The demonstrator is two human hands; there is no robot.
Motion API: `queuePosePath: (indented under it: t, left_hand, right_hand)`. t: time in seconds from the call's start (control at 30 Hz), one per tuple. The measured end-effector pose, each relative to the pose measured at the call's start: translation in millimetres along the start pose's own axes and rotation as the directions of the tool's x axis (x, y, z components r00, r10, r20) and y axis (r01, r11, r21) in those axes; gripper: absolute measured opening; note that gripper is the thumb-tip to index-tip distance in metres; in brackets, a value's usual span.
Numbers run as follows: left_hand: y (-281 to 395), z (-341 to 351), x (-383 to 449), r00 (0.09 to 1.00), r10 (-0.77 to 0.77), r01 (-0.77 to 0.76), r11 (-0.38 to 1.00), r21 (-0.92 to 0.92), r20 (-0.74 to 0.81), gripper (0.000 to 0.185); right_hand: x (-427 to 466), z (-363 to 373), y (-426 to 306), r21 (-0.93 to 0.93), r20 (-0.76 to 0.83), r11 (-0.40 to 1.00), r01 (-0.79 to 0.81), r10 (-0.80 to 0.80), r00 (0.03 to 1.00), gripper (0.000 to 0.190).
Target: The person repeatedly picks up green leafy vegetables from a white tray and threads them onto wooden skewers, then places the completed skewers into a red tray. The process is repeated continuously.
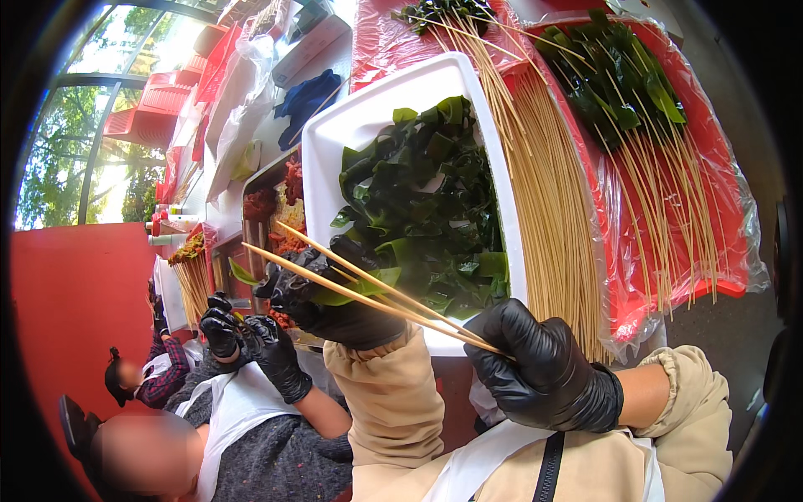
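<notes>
Black gloves cover both of my hands. My right hand (539,367) is closed around the lower ends of several bamboo skewers (389,298), whose other ends point up and left. At the near left corner of a white tub (514,251), my left hand (332,301) pinches a piece of green seaweed (370,285) beside the skewers; its fingertips are partly hidden. Wet dark green seaweed pieces (426,194) fill much of the tub. Right of the tub lies a thick row of bare bamboo skewers (552,207).
A red tray (721,232) lined with clear plastic holds seaweed skewers at the right. Metal trays with reddish food (282,207) stand left of the tub. A co-worker's gloved hands (251,345) are close to my left forearm. A blue cloth (307,103) lies beyond.
</notes>
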State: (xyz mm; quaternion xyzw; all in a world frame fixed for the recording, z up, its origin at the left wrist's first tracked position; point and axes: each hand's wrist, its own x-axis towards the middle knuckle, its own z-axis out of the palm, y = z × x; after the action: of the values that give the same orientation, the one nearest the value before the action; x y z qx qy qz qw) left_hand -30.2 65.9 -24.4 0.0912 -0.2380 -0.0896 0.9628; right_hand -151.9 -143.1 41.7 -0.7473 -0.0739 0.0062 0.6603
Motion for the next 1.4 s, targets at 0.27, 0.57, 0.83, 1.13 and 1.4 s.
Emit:
queuePosePath:
  t: [0.27, 0.57, 0.83, 1.13, 1.4]
  left_hand:
    - [-4, 22, 0, 0.99, 0.071, -0.051, 0.987, 0.154, -0.125, 0.025]
    - [-8, 37, 9, 0.994, 0.096, -0.092, 0.993, 0.073, -0.049, 0.01]
    - [-25, 41, 15, 0.992, 0.124, -0.123, 0.991, 0.058, -0.01, 0.014]
    - [-32, 54, 15, 0.995, -0.087, 0.071, 0.952, 0.298, 0.044, 0.008]
    - [-47, 52, 10, 0.989, 0.057, 0.014, 0.878, 0.478, -0.134, 0.028]
  right_hand:
    - [1, -4, 3, 0.029, -0.034, 0.998, -0.055, 0.056, 0.998, 0.007]
    - [1, -2, -5, 0.013, -0.031, 0.999, -0.046, 0.047, 0.998, 0.009]
    - [-1, 1, 4, 0.08, -0.081, 0.996, -0.029, 0.036, 0.996, 0.013]
    - [5, -5, 0, 0.143, -0.028, 0.978, -0.152, 0.158, 0.987, 0.002]
    - [14, -12, 0, 0.206, -0.052, 0.947, -0.246, 0.262, 0.964, 0.002]
